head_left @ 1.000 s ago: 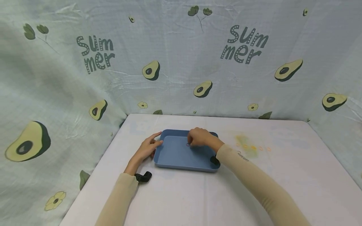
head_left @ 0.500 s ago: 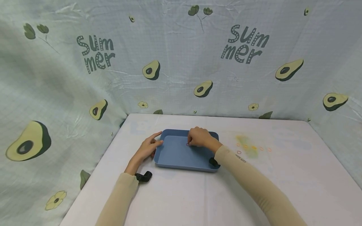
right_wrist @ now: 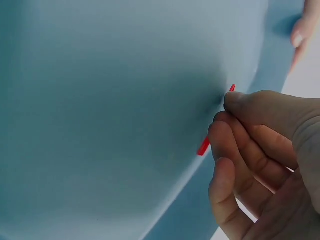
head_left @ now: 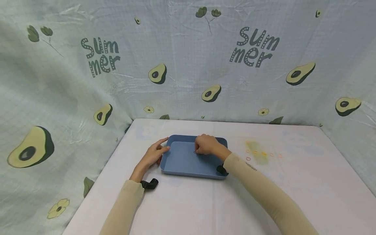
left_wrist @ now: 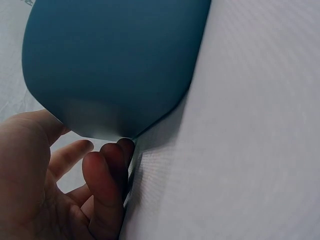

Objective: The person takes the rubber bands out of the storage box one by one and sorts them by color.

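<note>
A shallow blue tray (head_left: 188,166) lies on the white table. My left hand (head_left: 152,153) holds its left edge, the thumb (head_left: 165,148) over the rim and the index finger stretched along the far corner. In the left wrist view the other fingers (left_wrist: 102,187) are bent against the tray's outer wall. Over the tray's middle, my right hand (head_left: 205,144) pinches a small thin red ring (right_wrist: 204,146) between thumb and fingertips, close to the tray floor. It looks like a narrow strip in the right wrist view, mostly covered by the fingers.
To the tray's right, several small rings lie on the table, among them a red ring (head_left: 248,159) near the right sleeve and a yellow-orange ring (head_left: 264,153). A yellow-green stain (head_left: 255,147) marks the cloth there. A printed curtain (head_left: 182,58) hangs behind the table.
The right forearm has shifted slightly left, uncovering the red ring on the table. My right hand stays over the tray's middle with its ring; the left hand has not visibly moved.
</note>
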A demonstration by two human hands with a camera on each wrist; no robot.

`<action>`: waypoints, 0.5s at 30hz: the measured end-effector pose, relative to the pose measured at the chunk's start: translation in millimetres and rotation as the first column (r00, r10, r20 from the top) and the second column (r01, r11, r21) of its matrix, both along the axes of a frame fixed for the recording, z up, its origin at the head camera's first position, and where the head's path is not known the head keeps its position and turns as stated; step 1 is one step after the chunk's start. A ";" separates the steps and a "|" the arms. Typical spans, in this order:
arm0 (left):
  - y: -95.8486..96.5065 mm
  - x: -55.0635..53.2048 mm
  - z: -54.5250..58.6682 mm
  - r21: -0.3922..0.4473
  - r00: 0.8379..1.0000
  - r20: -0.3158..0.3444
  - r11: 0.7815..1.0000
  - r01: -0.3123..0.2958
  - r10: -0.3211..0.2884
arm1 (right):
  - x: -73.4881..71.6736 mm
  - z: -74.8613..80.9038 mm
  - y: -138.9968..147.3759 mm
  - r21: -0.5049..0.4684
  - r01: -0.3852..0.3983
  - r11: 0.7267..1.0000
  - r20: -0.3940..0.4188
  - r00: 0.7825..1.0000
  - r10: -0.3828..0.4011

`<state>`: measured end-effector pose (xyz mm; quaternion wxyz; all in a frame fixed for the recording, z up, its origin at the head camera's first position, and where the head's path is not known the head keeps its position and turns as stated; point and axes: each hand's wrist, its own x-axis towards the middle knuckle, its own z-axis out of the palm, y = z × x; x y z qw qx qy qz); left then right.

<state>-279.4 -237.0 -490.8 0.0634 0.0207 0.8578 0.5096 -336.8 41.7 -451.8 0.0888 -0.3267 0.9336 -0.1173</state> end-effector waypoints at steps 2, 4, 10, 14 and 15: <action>0.7 -0.1 0.2 0.006 1.000 0.005 1.000 0.005 -0.005 | 2.5 2.1 2.0 -0.011 -0.002 1.000 0.004 1.000 0.002; 1.3 -0.3 0.6 0.009 1.000 0.005 1.000 0.007 -0.007 | 5.4 6.0 4.8 -0.028 -0.002 1.000 0.006 1.000 0.002; 0.0 -1.5 0.7 0.007 1.000 0.004 1.000 0.004 -0.004 | 13.6 20.3 17.6 -0.086 0.006 0.996 0.008 1.000 -0.006; -1.0 -1.2 0.2 0.009 1.000 0.005 1.000 0.008 -0.008 | 18.7 26.9 28.8 -0.118 0.015 0.993 -0.001 1.000 -0.015; -1.4 -1.0 0.2 0.007 1.000 0.003 1.000 0.011 -0.011 | 20.4 28.9 31.6 -0.131 0.019 0.991 -0.001 1.000 -0.019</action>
